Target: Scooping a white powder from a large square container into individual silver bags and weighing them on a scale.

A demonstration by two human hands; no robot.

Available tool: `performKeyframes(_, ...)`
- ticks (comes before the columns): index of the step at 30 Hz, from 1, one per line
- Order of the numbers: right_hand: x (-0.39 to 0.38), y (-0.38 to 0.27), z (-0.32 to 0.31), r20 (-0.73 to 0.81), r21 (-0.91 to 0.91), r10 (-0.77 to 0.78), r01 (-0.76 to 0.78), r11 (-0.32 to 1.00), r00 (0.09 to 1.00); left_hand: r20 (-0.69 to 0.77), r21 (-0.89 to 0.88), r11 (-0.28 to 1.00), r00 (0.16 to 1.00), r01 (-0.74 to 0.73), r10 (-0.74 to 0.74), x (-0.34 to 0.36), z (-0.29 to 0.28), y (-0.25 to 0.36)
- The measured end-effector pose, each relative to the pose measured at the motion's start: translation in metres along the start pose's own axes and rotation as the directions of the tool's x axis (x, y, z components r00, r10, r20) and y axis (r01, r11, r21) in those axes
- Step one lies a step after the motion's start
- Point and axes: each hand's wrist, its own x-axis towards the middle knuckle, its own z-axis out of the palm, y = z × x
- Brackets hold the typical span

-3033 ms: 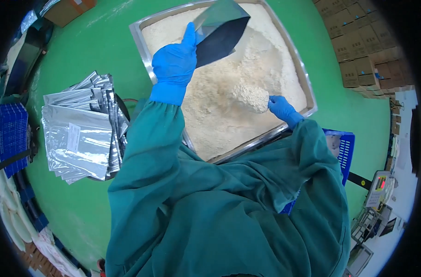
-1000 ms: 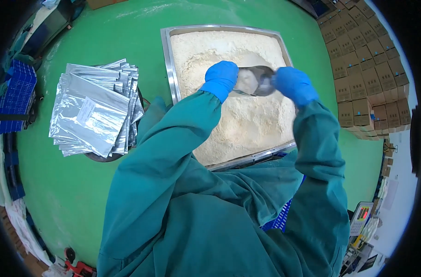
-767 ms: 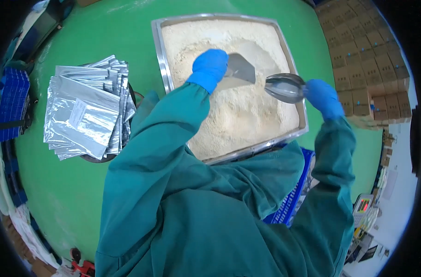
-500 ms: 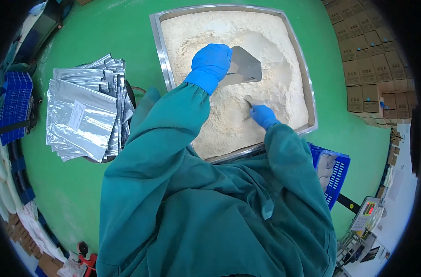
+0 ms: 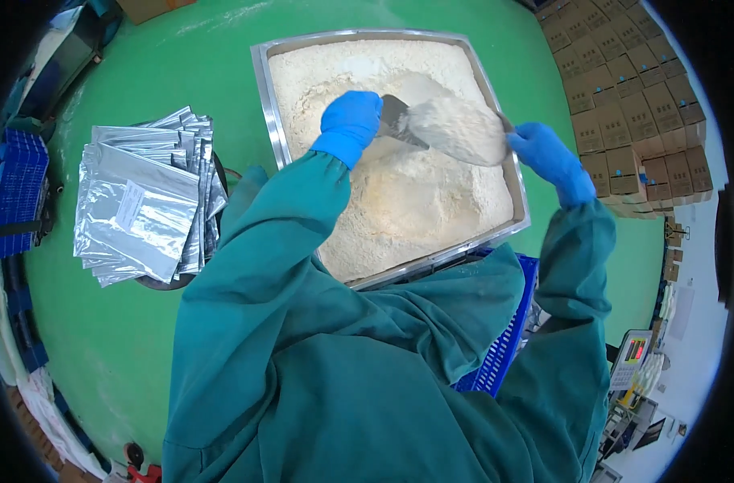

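My gloved left hand (image 5: 349, 129) is closed around the handle end of a metal scoop (image 5: 393, 113) over the tray of powder. A heaped mound of pale, flour-like powder (image 5: 455, 129) extends from the scoop toward the right rim, slightly blurred. At that mound's right end is my gloved right hand (image 5: 550, 159), its fingers drawn together beside a thin dark edge; what they hold is too small to name. Beneath both hands, the large metal tray (image 5: 268, 101) is full of the same powder (image 5: 407, 209), hollowed in the middle.
Left of the tray lies a stack of silver foil bags (image 5: 145, 201). By my right side stands a blue plastic crate (image 5: 496, 358), partly behind my sleeve. Stacked cartons (image 5: 624, 121) line the far right, and a scale display (image 5: 631, 360) sits at lower right.
My right hand has risen out of the powder and moved right, to the tray's right rim. My left hand has shifted slightly left and down in view. A mound now shows beyond the scoop.
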Motion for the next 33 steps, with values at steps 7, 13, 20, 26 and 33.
performKeyframes(7, 0.037, -0.073, 0.028, -0.179, -0.395, -0.26, 0.172, 0.902, 0.949, -0.03, 0.073, 0.996, 0.998, 0.059, -0.056, -0.001, 0.001, 0.004)
performKeyframes(13, -0.005, -0.003, -0.022, -0.143, -0.423, -0.003, -0.059, 0.904, 0.99, -0.018, 0.014, 0.998, 0.998, 0.062, -0.062, 0.011, -0.001, -0.003)
performKeyframes(20, 0.071, -0.042, 0.097, -0.137, 0.154, -0.161, 0.181, 0.971, 0.977, -0.007, 0.126, 0.945, 0.953, 0.303, -0.304, -0.027, -0.018, 0.022)
performKeyframes(26, 0.086, -0.047, 0.086, -0.16, 0.532, -0.181, 0.239, 0.812, 0.97, 0.511, 0.075, 0.866, 0.727, 0.494, -0.459, -0.003, -0.114, 0.018)
performKeyframes(33, 0.023, -0.019, 0.033, -0.514, -0.252, -0.492, 0.424, 0.87, 0.703, 0.339, 0.0, 0.992, 0.933, 0.126, -0.119, 0.009, -0.161, 0.072)
